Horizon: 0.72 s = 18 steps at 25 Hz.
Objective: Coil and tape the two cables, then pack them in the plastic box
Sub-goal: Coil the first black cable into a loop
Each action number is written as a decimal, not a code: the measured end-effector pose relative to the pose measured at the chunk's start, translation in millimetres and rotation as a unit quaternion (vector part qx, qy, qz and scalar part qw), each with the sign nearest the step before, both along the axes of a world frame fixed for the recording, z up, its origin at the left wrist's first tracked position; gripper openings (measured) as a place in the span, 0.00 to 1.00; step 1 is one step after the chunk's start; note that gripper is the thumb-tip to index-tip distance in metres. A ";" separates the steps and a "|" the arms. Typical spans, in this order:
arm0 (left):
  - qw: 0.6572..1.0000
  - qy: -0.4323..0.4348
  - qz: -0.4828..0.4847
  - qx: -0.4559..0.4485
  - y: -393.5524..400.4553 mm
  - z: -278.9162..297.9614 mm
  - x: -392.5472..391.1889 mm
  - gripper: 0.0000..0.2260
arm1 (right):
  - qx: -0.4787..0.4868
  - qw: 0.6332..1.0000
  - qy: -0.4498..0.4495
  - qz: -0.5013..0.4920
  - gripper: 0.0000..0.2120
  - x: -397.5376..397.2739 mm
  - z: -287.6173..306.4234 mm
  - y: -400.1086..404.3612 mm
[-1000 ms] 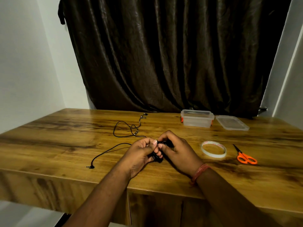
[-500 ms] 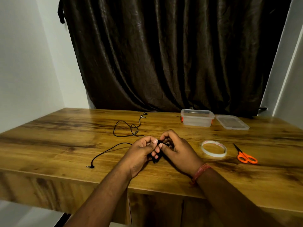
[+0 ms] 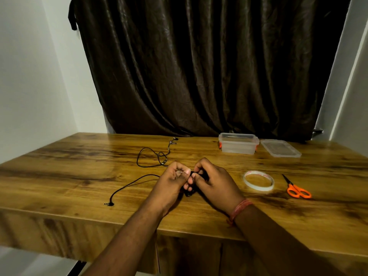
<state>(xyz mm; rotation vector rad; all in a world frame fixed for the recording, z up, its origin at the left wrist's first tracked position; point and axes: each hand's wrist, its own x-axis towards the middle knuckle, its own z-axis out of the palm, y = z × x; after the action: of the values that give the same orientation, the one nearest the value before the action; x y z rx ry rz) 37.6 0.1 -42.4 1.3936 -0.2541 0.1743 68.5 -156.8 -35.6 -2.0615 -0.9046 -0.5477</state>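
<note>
From the head view, the left hand (image 3: 172,183) and right hand (image 3: 214,183) both pinch a thin black cable (image 3: 127,185) above the wooden table (image 3: 59,176); its tail trails left. The clear plastic box (image 3: 238,146) sits open, well behind.

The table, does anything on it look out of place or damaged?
Nothing stands out. The plastic box sits open with its lid beside it, the tape roll and scissors lie flat, and nothing on the table looks spilled or broken.

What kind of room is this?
Probably a room at home with a plain work desk: a wooden table stands against white walls, and a dark curtain hangs behind it.
</note>
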 end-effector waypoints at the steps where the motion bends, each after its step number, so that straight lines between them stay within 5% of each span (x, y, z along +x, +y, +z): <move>1: 1.000 -0.001 -0.001 -0.002 0.4 -0.2 0.6 0.03 | 0.001 1.000 -0.001 -0.002 0.05 -0.1 -0.1 0.0; 6: 1.000 -0.011 -0.006 0.006 0.5 3.2 -1.2 0.03 | 0.040 0.999 0.018 -0.010 0.04 0.0 2.3 -0.9; 18: 0.989 0.054 -0.049 -0.129 -1.8 8.2 -2.6 0.06 | 0.080 0.994 0.070 -0.002 0.04 -0.6 4.8 -1.4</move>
<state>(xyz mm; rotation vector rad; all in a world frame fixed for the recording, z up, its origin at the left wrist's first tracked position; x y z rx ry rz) 34.9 -1.7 -34.2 1.1278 -0.2025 0.0483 67.9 -158.3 -30.8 -1.9305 -0.7503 -0.4554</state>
